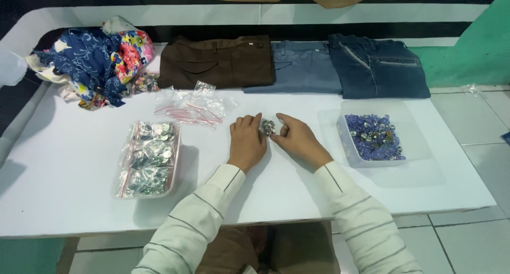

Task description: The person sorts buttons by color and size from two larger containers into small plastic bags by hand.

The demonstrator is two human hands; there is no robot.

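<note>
Gathering a small heap of silvery buttons (268, 127) mid-worktop (69, 199) | left hand (247, 142) and right hand (298, 140) loosely cupped against it, fingers bent | tray of bagged buttons (147, 158) left, looks filled | tub of loose bluish buttons (374, 137) right, plenty remaining

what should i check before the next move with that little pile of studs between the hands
1. Pile of studs gathered between both hands: ok, it sits in one small heap on the table.
2. Left hand at the pile: ok, fingertips touch its left edge.
3. Right hand at the pile: ok, fingers touch its right edge.
4. Studs actually pinched by either hand: cannot tell, the fingers hide the contact.
5. Empty bags in reach: ok, they lie just behind the hands.
6. Tray of filled bags and tub of loose studs out of the way: ok, one on each side, apart from the hands.
</note>
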